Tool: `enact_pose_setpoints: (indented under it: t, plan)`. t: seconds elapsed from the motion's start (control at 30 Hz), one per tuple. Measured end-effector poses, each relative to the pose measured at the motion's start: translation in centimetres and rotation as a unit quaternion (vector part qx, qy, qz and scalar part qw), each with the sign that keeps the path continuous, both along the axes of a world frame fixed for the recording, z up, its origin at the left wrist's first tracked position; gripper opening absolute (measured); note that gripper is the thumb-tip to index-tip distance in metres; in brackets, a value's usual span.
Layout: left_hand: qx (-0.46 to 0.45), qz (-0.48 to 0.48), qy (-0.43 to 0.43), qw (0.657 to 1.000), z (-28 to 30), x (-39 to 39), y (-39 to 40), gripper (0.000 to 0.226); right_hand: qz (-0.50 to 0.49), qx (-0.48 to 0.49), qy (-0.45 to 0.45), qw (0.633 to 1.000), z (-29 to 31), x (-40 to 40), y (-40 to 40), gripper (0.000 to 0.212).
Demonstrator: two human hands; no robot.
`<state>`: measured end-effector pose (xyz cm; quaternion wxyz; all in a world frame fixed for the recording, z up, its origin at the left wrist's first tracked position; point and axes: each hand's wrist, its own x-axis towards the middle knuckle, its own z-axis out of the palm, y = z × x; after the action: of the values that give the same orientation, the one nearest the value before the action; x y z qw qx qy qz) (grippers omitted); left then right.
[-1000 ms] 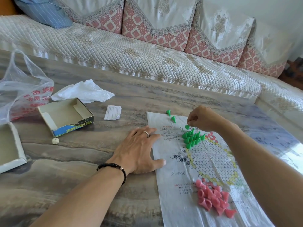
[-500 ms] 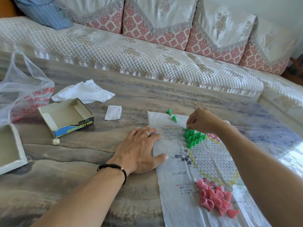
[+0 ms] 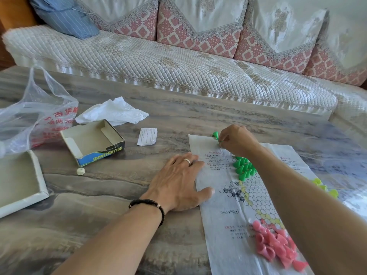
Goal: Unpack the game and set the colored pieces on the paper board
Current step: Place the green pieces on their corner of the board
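Note:
The paper board (image 3: 224,211) lies on the table with a honeycomb of circles printed on it. My left hand (image 3: 178,183) rests flat on its left edge. My right hand (image 3: 236,140) is at the board's far edge and pinches a loose green piece (image 3: 219,143); another green piece (image 3: 215,134) stands just beyond it. A cluster of green pieces (image 3: 243,167) stands on the board's upper corner. Pink pieces (image 3: 276,247) lie in a heap at the near end. Several yellow-green pieces (image 3: 325,187) show past my right forearm.
An open game box (image 3: 93,141) and its lid (image 3: 21,181) sit at the left, with a white die (image 3: 80,171) between them. A plastic bag (image 3: 33,116), a crumpled white wrapper (image 3: 113,112) and a small leaflet (image 3: 147,136) lie behind. A quilted sofa (image 3: 178,62) runs along the far side.
My right hand has moved from the green cluster up to the two loose green pieces at the board's far edge and pinched one. My left hand has stayed on the board.

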<state>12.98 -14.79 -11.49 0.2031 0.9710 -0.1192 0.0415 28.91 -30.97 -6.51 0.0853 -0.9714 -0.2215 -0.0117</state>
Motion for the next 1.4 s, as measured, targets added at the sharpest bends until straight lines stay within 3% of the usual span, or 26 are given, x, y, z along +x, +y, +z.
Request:
enact_pose_setpoints:
  t: [0.27,0.43,0.7,0.87,1.4]
  plan:
    - [0.004,0.004,-0.001,1.0,0.2,-0.1,-0.2,0.075,-0.021,0.048,0.011,0.999,2.2,-0.7,-2.0,0.005]
    - [0.004,0.006,0.002,1.0,0.4,-0.2,-0.3,0.074,-0.037,0.096,0.025,0.994,3.5,-1.8,-3.8,0.023]
    - [-0.001,0.011,0.001,1.0,0.6,-0.4,-0.3,0.073,0.005,0.034,0.033,0.999,4.0,-2.8,-4.3,0.005]
    - [-0.002,0.01,-0.001,1.0,0.6,-0.4,-0.3,0.073,0.027,-0.015,0.042,0.999,4.2,-2.8,-4.0,0.019]
    - [-0.004,0.012,-0.01,1.0,0.3,-0.2,-0.2,0.073,0.041,-0.058,0.078,0.994,2.6,-2.5,-3.7,0.015]
